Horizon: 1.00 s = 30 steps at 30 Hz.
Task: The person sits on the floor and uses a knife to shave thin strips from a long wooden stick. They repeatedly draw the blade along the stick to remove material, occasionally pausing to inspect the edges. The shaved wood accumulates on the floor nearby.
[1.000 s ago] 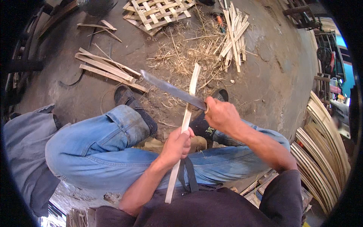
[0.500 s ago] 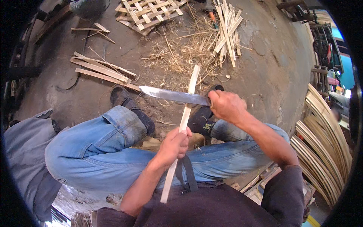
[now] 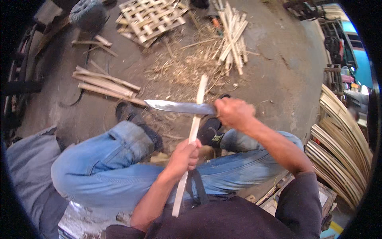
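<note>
Gripping bamboo strip (image 3: pixel 193 131) and knife (image 3: pixel 179 107), hands clenched, littered concrete floor (image 3: pixel 274 71)

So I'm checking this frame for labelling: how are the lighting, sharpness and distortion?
Head view: even daylight with soft shadows; a pale glint along the knife blade. The right hand, left hand and bamboo strip read fairly sharp. Fisheye bending curves the stacked bamboo slats at the right, and a black rim cuts off the corners.

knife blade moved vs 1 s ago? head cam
Yes. The knife blade has swung from tilted to nearly level across the bamboo strip; its tip now points at the shoe. The right hand grips the handle, the left hand the strip.
</note>
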Motion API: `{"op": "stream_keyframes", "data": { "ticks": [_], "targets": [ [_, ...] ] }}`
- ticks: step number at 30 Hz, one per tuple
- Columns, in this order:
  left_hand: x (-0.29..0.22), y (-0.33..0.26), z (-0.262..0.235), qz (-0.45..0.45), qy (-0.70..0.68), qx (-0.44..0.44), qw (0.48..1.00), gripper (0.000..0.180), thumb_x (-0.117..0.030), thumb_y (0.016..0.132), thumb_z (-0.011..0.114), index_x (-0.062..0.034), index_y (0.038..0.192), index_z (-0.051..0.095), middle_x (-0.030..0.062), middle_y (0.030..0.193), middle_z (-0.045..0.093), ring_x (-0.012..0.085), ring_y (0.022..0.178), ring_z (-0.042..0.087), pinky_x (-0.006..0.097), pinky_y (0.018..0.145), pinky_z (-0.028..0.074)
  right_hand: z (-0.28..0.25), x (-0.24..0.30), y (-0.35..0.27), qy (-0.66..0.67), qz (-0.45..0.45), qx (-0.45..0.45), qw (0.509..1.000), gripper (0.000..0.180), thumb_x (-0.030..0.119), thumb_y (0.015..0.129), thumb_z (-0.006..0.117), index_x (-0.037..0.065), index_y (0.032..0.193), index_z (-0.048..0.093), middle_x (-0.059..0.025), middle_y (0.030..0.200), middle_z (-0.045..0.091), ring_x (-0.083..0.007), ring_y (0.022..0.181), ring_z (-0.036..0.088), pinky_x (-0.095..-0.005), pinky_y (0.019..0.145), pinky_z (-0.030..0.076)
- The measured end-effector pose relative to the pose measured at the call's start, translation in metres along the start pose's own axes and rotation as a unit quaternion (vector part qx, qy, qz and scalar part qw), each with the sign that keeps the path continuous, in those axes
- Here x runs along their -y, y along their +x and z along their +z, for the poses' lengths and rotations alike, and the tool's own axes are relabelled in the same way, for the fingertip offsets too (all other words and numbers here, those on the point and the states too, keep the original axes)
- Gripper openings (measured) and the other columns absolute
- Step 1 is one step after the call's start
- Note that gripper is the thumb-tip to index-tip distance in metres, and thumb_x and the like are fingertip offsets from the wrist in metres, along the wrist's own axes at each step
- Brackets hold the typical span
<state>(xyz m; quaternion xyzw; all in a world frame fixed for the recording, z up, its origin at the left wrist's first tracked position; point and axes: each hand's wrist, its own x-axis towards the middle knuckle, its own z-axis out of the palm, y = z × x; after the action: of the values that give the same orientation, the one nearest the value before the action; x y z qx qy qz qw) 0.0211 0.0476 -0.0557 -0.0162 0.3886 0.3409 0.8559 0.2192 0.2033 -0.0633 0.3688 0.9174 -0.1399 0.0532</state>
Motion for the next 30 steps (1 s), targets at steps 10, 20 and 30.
{"op": "stream_keyframes", "data": {
  "ticks": [10, 20, 30],
  "targets": [
    [0.001, -0.004, 0.013, -0.022, 0.014, -0.014, 1.0, 0.014, -0.026, 0.099, 0.049, -0.0142, 0.092, 0.048, -0.0084, 0.061, 0.028, 0.0027, 0.044, 0.026, 0.02, 0.037, 0.021, -0.039, -0.019, -0.004, 0.065, 0.2, 0.097, 0.973, 0.012, 0.011, 0.084, 0.053, 0.002, 0.093, 0.053, -0.0243, 0.085, 0.067, -0.0412, 0.077, 0.069, -0.053, 0.065, 0.055],
    [0.006, 0.001, 0.01, 0.022, 0.074, -0.025, 0.997, 0.014, -0.026, 0.1, 0.046, -0.0137, 0.094, 0.047, -0.0072, 0.059, 0.027, 0.0029, 0.041, 0.022, 0.021, 0.035, 0.018, -0.01, 0.008, -0.022, 0.089, 0.056, 0.019, 0.994, 0.017, 0.014, 0.081, 0.06, 0.001, 0.091, 0.053, -0.0166, 0.075, 0.064, -0.0349, 0.067, 0.069, -0.0459, 0.055, 0.056],
    [0.001, 0.0, 0.003, 0.03, 0.059, -0.033, 0.997, 0.015, -0.028, 0.101, 0.046, -0.014, 0.094, 0.047, -0.0075, 0.059, 0.027, 0.0024, 0.041, 0.022, 0.02, 0.034, 0.019, -0.03, 0.004, -0.005, 0.108, 0.099, -0.018, 0.989, 0.023, 0.017, 0.082, 0.062, 0.001, 0.095, 0.053, -0.0195, 0.075, 0.066, -0.0384, 0.066, 0.068, -0.0489, 0.055, 0.054]
  ]
}}
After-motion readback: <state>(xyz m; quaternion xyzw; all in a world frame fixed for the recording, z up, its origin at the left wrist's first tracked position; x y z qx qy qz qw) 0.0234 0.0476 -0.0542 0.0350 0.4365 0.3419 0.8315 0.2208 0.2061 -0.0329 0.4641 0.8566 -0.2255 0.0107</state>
